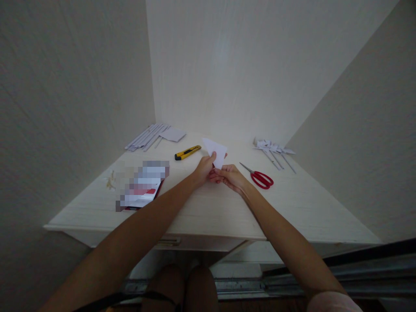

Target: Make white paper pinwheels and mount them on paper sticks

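A small folded piece of white paper (pixel 218 151) is held above the middle of the table. My left hand (pixel 205 168) is closed on it, the thumb lying on the paper's face. At its lower corner my right hand (pixel 230 175) pinches the paper between thumb and fingers. Left of the hands lies a yellow utility knife (pixel 188 152) with black parts. To the right are scissors (pixel 261 178) with red handles, their blades pointing up and left, apart from my right hand.
White paper strips (pixel 147 138) and a paper piece (pixel 175 134) lie at the back left. Paper pinwheel-like shapes on sticks (pixel 273 149) rest at the back right. A partly blurred flat item (pixel 143 190) is at the left. Walls (pixel 221 78) enclose the table (pixel 299 212).
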A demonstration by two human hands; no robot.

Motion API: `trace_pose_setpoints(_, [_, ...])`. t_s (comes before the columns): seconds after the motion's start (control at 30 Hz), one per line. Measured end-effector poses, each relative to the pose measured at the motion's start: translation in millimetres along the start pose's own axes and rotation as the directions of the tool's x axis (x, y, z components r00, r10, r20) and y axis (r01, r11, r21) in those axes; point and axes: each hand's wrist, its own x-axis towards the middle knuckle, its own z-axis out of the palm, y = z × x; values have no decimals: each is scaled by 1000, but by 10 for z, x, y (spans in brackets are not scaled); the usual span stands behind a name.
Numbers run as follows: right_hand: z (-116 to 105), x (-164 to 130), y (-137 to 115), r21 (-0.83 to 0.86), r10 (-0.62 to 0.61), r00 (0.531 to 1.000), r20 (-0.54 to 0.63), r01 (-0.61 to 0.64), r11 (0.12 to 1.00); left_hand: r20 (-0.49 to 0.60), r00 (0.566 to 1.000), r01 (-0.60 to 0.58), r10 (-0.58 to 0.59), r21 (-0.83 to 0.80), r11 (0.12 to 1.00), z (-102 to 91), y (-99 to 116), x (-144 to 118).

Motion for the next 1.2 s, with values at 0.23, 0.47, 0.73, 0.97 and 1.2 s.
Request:
trace_pose_setpoints(0.23, [-31,-10,7,-28,73,993,90,-70,997,-205,969,-159,140,-76,984,-85,-30,169])
trace_pose_setpoints(0.47, [-145,-64,-63,-126,161,965,209,-137,983,-219,942,-302,253,-235,924,-94,61,221])
trace_pose_setpoints(0.73, [-228,-113,-104,-225,288,909,301,-226,948,-254,937,-306,238,-278,911,-212,159,197])
trace_pose_setpoints(0.97, [-353,-42,-68,-96,99,990,95,-90,991,-361,880,-374,308,-129,918,-309,148,238])
trace_pose_setpoints(1.2, [-295,10,-7,-107,32,996,79,-24,994,-76,920,-341,385,332,880,-68,22,112])
